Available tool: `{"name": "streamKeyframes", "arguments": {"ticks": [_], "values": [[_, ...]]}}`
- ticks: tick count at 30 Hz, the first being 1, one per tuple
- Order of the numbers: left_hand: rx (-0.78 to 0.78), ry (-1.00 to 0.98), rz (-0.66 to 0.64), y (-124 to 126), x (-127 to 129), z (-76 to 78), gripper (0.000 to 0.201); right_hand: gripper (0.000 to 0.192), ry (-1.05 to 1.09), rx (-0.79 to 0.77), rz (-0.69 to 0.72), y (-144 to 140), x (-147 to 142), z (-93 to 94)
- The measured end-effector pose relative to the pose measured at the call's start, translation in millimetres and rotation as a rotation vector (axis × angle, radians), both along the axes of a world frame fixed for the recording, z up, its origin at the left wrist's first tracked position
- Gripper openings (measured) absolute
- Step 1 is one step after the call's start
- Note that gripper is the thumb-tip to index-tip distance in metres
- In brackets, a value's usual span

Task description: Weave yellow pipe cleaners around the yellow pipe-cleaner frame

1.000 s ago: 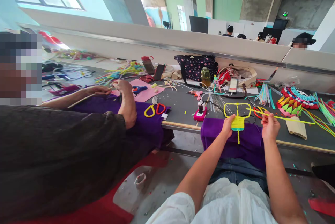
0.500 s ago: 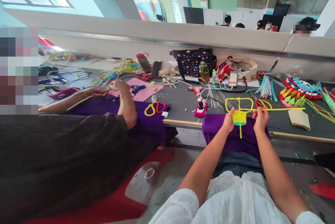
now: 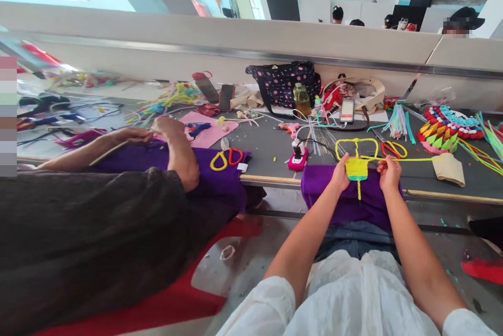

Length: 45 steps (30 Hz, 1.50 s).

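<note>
My left hand pinches the left edge of a yellow and teal pipe cleaner figure. The figure has a wrapped body, two loops above and a twisted stem hanging below. My right hand is closed on a long yellow pipe cleaner that runs from the figure out to the right, past my fingers. Both hands are held over a purple cloth on my lap at the table edge. Red and yellow handled scissors lie just beyond my right hand.
At left, a co-worker's hands work over another purple cloth, near a second pair of scissors. A pink power socket, glue gun, phone, bottle and pipe cleaner bundle lie on the table.
The view has shifted slightly. My right hand has slid a little along the yellow pipe cleaner, whose free end now reaches less far right. My left hand keeps its hold on the figure.
</note>
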<state>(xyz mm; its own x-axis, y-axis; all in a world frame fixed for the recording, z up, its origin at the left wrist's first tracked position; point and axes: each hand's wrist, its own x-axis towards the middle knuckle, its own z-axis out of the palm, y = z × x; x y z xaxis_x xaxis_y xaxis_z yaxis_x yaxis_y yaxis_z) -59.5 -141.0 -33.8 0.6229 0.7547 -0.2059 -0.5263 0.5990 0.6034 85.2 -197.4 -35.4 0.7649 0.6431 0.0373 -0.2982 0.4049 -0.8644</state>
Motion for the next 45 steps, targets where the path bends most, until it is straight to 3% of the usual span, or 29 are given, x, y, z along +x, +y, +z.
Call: {"name": "streamKeyframes", "arguments": {"ticks": [6,15,22,24,32,38,45], "values": [[-0.024,-0.030,-0.009,37.0,6.5,17.3,0.042,0.030,0.021,0.002,0.052,27.7,6.2,10.7],[0.038,-0.029,0.044,101.9,15.2,51.8,0.042,0.021,-0.049,-0.021,-0.008,99.6,14.0,41.2],[0.017,-0.045,0.108,147.9,37.6,66.4,0.036,0.028,-0.069,-0.022,0.190,148.9,12.4,62.9],[-0.013,-0.053,0.125,156.3,41.7,68.1,0.033,0.027,-0.078,-0.021,0.180,154.9,13.0,66.6],[-0.131,0.008,0.161,163.0,22.3,55.4,0.025,0.019,-0.203,-0.037,-0.050,142.9,20.4,69.0],[-0.072,0.061,0.153,159.5,18.0,61.5,0.020,0.018,-0.343,-0.145,-0.094,135.3,7.0,76.3],[-0.088,0.061,0.131,155.2,16.4,75.0,0.023,0.023,-0.248,-0.170,-0.044,135.3,5.3,81.8]]}}
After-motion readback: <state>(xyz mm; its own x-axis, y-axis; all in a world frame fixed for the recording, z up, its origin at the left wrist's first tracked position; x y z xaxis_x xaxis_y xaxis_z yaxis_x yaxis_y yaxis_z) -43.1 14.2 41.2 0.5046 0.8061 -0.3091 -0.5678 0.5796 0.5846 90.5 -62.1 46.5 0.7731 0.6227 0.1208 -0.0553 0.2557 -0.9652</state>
